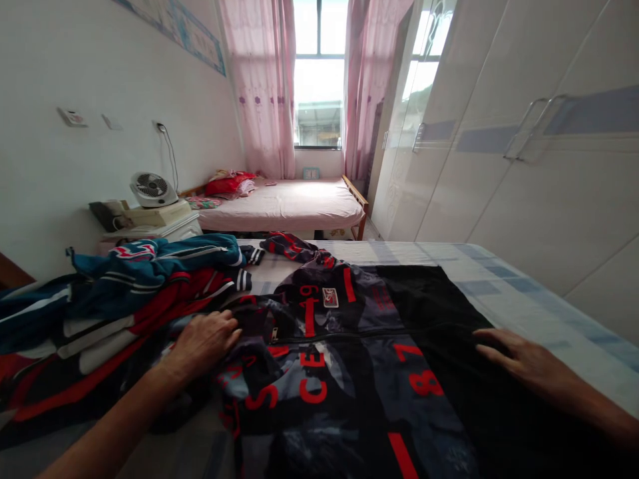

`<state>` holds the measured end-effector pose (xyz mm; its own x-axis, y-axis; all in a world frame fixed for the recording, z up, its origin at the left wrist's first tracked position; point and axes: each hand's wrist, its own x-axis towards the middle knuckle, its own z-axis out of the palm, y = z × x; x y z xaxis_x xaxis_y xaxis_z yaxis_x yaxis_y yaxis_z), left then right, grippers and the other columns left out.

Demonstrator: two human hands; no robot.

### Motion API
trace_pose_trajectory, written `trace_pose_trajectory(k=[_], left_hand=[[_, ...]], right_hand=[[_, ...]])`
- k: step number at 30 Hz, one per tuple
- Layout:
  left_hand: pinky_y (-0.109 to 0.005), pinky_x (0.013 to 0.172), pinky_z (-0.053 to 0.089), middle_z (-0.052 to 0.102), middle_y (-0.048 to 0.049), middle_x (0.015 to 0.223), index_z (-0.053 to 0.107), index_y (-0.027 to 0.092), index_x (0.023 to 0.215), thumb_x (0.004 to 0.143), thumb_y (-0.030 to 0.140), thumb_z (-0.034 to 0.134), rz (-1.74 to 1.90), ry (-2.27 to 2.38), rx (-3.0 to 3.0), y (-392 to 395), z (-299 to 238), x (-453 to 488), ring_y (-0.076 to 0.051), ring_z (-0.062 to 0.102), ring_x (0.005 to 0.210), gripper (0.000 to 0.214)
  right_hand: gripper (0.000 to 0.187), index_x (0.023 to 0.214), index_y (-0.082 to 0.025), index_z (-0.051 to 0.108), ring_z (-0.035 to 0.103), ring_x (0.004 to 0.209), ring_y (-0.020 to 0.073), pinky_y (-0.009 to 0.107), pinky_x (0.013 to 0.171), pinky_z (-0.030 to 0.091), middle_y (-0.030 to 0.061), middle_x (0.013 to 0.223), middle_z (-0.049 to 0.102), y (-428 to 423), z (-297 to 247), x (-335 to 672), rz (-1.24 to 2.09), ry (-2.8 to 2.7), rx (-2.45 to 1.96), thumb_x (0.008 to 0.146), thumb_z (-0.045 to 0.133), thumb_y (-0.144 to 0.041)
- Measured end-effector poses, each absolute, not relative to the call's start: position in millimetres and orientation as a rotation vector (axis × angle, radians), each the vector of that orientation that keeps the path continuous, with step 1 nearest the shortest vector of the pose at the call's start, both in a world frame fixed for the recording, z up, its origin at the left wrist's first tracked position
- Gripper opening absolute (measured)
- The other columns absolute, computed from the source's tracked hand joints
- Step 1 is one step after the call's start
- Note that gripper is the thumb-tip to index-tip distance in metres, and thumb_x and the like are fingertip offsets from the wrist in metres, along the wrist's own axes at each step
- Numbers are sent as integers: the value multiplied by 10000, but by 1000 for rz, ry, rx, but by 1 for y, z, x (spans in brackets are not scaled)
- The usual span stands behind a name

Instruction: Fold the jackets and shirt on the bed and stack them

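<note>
A black and dark grey zip jacket (359,319) with red letters and numbers lies spread on its side across the bed, its collar to the left and its plain black hem to the right. My left hand (210,339) is closed on the fabric at the collar end, fingers curled. At the hem, my right hand (519,359) pinches the black edge between thumb and fingers. The zipper runs closed along the middle, and one sleeve stretches away toward the far edge. Beside my left hand lies a pile of clothes (150,279), with teal, red, white and black pieces.
The bed's checked sheet (504,286) shows beyond the jacket. A second bed (279,206) with a pink sheet stands near the window. On the left, a small fan (152,189) sits on a cabinet (182,229). White wardrobes (499,133) line the right side.
</note>
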<state>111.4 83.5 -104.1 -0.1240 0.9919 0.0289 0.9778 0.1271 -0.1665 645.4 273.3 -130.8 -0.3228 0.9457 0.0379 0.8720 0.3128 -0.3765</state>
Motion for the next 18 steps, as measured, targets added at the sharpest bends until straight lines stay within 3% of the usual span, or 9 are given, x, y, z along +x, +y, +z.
trace_pose_trajectory(k=[3,6,10,13,18], left_hand=[[-365,708,480,666,-95,907,676,193,771,907,397,325,135,-2454,-1880,62,-104,100,-244,649,803,428],[-365,815,475,639,-91,1118,681,210,880,902,461,305,-97,-2416,-1857,62,-94,99,-256,620,993,453],[-393,1013,381,546,-126,1313,642,167,1121,885,471,320,-324,-2273,-1858,94,-94,103,-281,466,1241,502],[-401,1045,350,553,-147,1312,582,125,1228,869,526,312,-299,-2372,-1921,124,-107,102,-282,454,1260,602],[-389,977,400,588,-110,1289,620,214,1194,807,518,399,-180,-2430,-2125,153,-126,99,-303,531,1187,539]], right_hand=[[464,994,-275,682,619,1036,274,375,931,458,39,1091,689,289,-139,654,517,-2381,-1719,738,454,-588],[446,1021,-264,677,626,1013,277,374,901,457,45,1084,693,311,-132,654,399,-2315,-1802,772,431,-540],[444,1072,-151,655,608,1055,286,351,886,455,129,1150,661,344,-124,638,252,-2137,-1954,800,434,-423],[411,1024,-109,669,614,1045,300,348,858,471,171,1122,665,368,-128,627,253,-2057,-2043,789,471,-383],[363,851,-165,695,647,941,298,345,764,497,128,902,716,383,-135,619,286,-1985,-2124,769,532,-480]])
